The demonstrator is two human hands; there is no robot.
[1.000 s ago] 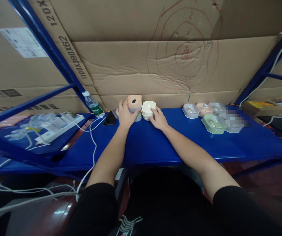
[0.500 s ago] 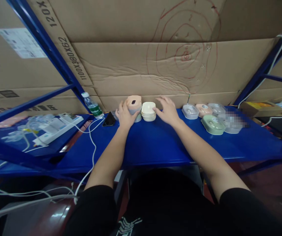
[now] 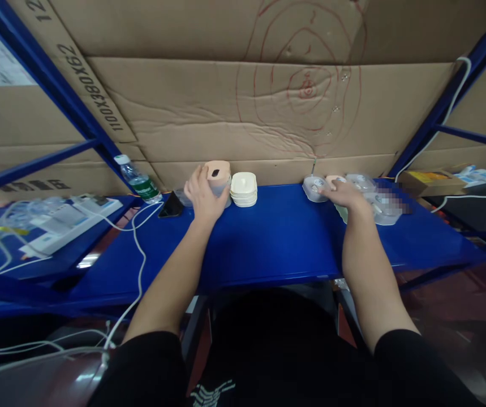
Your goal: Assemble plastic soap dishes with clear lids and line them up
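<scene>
My left hand (image 3: 205, 195) is wrapped around the side of a stack of small rounded containers (image 3: 218, 168), peach on top with a dark oblong mark. The lower part of that stack is partly hidden by the fingers. Close to its right stands a pile of cream-coloured square dishes (image 3: 244, 186). My right hand (image 3: 347, 195) is over the lidded containers on the right, fingers stretched out and fingertips at a clear one (image 3: 314, 189). Beneath and behind this hand, a peach container (image 3: 335, 180) and a green container (image 3: 342, 212) are mostly covered.
More clear containers (image 3: 385, 209) stand right of my right hand. A water bottle (image 3: 140, 181), a dark phone-like object (image 3: 170, 206) and a white cable (image 3: 141, 254) lie left on the blue shelf (image 3: 274, 243). Cardboard (image 3: 175, 113) forms the back wall; blue posts (image 3: 450, 96) flank it.
My right hand has moved from beside the cream dishes rightward to the lidded containers. The left hand stays at the peach stack. The camera view has shifted somewhat.
</scene>
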